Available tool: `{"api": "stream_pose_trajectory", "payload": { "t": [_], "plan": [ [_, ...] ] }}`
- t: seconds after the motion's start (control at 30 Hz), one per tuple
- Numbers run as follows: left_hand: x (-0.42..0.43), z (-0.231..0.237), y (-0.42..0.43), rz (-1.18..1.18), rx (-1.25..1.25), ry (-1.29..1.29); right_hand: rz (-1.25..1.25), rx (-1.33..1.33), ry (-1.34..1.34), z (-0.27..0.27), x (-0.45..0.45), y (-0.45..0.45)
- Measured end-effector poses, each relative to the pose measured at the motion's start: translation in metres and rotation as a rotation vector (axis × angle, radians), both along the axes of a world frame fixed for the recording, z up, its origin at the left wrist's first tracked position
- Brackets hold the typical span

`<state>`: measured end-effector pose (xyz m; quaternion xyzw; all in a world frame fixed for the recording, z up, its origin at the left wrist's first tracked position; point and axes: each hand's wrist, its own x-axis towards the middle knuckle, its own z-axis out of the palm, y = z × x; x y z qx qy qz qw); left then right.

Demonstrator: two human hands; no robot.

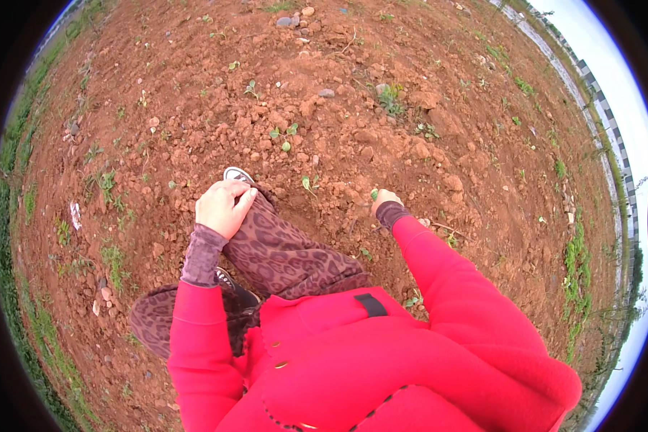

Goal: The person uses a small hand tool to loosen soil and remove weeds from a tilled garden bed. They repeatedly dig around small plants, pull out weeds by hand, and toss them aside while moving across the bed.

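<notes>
My left hand [221,205] rests on the bent knee of my leopard-patterned trousers [286,243], its thumb apart from the fingers, and I see nothing held in it. Low over the soil to the right, my right hand [386,200] is closed around a small green object [374,194]. Only its end shows past the fist, so its kind is unclear. A leafy seedling [310,184] grows between the two hands, left of the fist. Another broad-leaved seedling [285,137] stands farther ahead in the reddish-brown soil [335,156].
A canvas sneaker [237,174] shows beyond my left hand. Ahead lie grey stones [326,93], a weed clump [390,99] and another seedling [251,89]. A dry twig [451,230] lies beside my right sleeve. Pale litter [75,215] is at far left; grass [5,216] borders the field.
</notes>
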<state>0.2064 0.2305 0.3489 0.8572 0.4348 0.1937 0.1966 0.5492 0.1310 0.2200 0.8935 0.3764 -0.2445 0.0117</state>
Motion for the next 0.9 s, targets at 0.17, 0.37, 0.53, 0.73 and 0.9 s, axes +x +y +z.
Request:
{"api": "stream_pose_trajectory", "payload": {
  "t": [0.17, 0.37, 0.53, 0.73, 0.9],
  "plan": [
    [0.003, -0.001, 0.001, -0.005, 0.002, -0.022, 0.029, -0.017, -0.015, -0.003, 0.002, -0.002],
    [0.006, 0.001, -0.001, -0.005, 0.036, -0.026, 0.011, -0.046, -0.004, 0.001, 0.002, -0.001],
    [0.007, 0.005, -0.003, -0.01, 0.052, -0.05, 0.005, -0.104, -0.017, 0.008, -0.002, 0.0],
    [0.007, 0.008, -0.005, 0.006, 0.083, -0.071, -0.002, -0.081, -0.015, 0.013, -0.005, 0.001],
    [0.007, 0.006, -0.006, 0.006, 0.098, -0.087, 0.019, -0.079, -0.047, 0.002, 0.001, 0.001]
  ]
}}
